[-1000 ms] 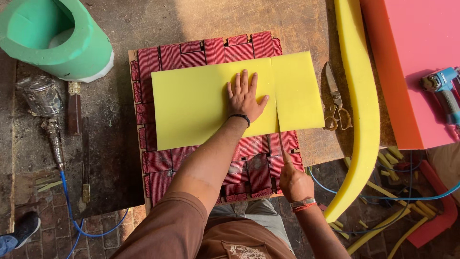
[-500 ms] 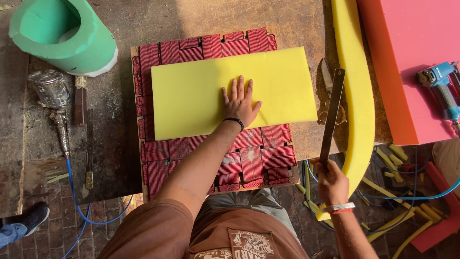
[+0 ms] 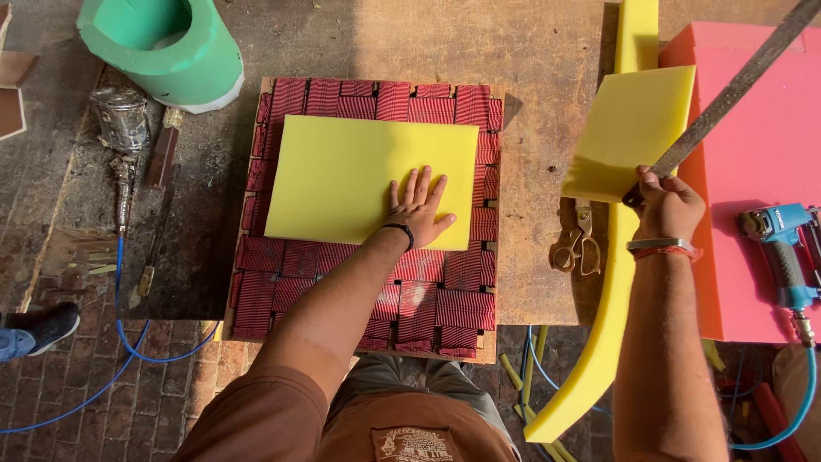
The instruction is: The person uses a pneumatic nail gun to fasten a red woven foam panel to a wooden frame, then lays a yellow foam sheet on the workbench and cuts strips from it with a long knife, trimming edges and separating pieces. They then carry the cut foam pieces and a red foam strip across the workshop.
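- My left hand (image 3: 419, 210): fingers spread, palm flat on yellow foam sheet (image 3: 368, 180), which lies on red slatted panel (image 3: 376, 282) at the bench's front edge.
- My right hand (image 3: 667, 205): fingers wrapped around long blade (image 3: 727, 98) and the cut-off yellow foam piece (image 3: 629, 133), held above the bench's right side.

place: prob. upholstery wkshop | evid: foam sheets (image 3: 372, 175), air stapler (image 3: 780, 244), scissors (image 3: 577, 244), worn wood bench (image 3: 445, 43)

Brown short-sleeved shirt with a small printed patch on the chest, grey trousers below it, bare forearms, left hand (image 3: 419, 208) with a thin black band at the wrist, right hand (image 3: 669, 205) with a metal bangle and red thread at the wrist
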